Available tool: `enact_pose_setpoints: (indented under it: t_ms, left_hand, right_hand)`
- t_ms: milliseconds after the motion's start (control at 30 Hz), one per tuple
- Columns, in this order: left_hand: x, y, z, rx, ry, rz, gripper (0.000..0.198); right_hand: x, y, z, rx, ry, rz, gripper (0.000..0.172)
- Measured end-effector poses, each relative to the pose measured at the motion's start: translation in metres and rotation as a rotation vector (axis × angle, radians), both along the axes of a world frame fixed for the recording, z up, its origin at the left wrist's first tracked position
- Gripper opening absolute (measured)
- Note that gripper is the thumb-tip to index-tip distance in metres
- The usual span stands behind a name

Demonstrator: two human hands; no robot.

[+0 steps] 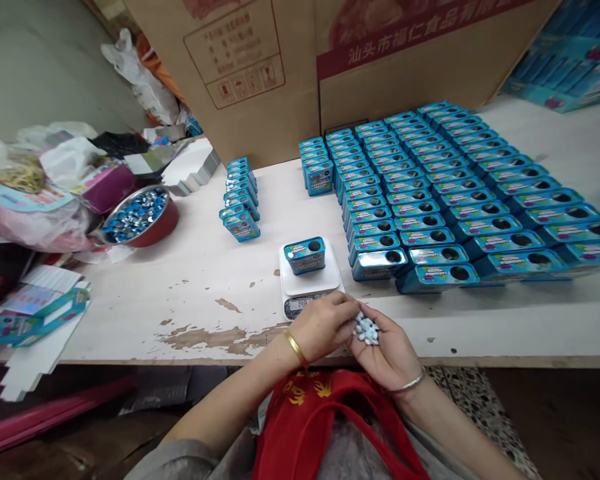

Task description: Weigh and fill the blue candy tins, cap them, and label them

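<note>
My right hand (387, 350), palm up and cupped, holds a small heap of pale blue-white candies (367, 329). Over that palm my left hand (325, 323) is bent with its fingers drawn together at the candies; its fingertips are partly hidden, so what they pinch cannot be made out. Just beyond the hands is a white kitchen scale (307, 285), its display partly covered by my left hand. A blue tin (305, 255) with a round hole in its top stands on the scale's platform.
Rows of blue tins (425, 200) with dark top holes fill the right of the table (200, 287). A short row of tins (241, 200) stands left of the scale. Further left are a red bowl (165, 223) of shiny lids and bags. A large carton (290, 73) stands behind.
</note>
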State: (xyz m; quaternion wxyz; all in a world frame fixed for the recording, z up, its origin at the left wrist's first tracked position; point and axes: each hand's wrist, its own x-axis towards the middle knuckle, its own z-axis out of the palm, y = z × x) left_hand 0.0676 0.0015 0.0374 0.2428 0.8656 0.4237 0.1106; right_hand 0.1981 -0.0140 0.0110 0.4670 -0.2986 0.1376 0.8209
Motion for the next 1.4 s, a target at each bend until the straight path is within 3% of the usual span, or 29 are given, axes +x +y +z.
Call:
enact_pose_setpoints:
  t_ms: [133,333,433,567,667,767,900,1067,1233,1400]
  left_hand:
    - [-0.004,0.009,0.006,-0.014,-0.030,-0.019,0.014]
    - [-0.003,0.015,0.002,0.019,-0.124,0.057,0.020]
    - [-0.010,0.026,0.013,0.055,-0.272,0.095,0.020]
    - [-0.024,0.054,0.037,0.253,-0.371,0.248,0.009]
    - [-0.035,0.077,0.043,0.385,-0.306,0.280,0.007]
    - [-0.043,0.085,0.038,0.433,-0.158,0.261,0.008]
    - [-0.039,0.065,0.033,0.411,-0.102,0.213,0.018]
    - [-0.006,0.013,0.018,0.144,0.034,-0.021,0.025]
    - [0.027,-0.014,-0.015,-0.046,0.140,0.078,0.016]
    - [0.036,-0.015,-0.021,-0.118,0.153,0.151,0.014]
  right_hand:
    - [-0.008,0.011,0.009,-0.036,-0.011,-0.017,0.033]
    - [-0.013,0.017,0.011,-0.030,0.009,-0.046,0.031]
    - [-0.013,0.021,0.012,0.010,0.040,-0.057,0.027]
    - [-0.015,0.029,0.018,0.074,0.062,-0.023,0.026]
    - [-0.016,0.032,0.022,0.098,0.069,0.000,0.028]
    - [-0.015,0.033,0.024,0.084,0.074,-0.010,0.028]
    - [-0.013,0.031,0.021,0.063,0.075,-0.021,0.031]
    - [-0.004,0.017,0.006,0.020,0.053,-0.021,0.031]
    - [0.014,-0.008,-0.015,-0.098,-0.022,0.046,0.032]
    - [0.020,-0.017,-0.018,-0.172,-0.109,0.010,0.031]
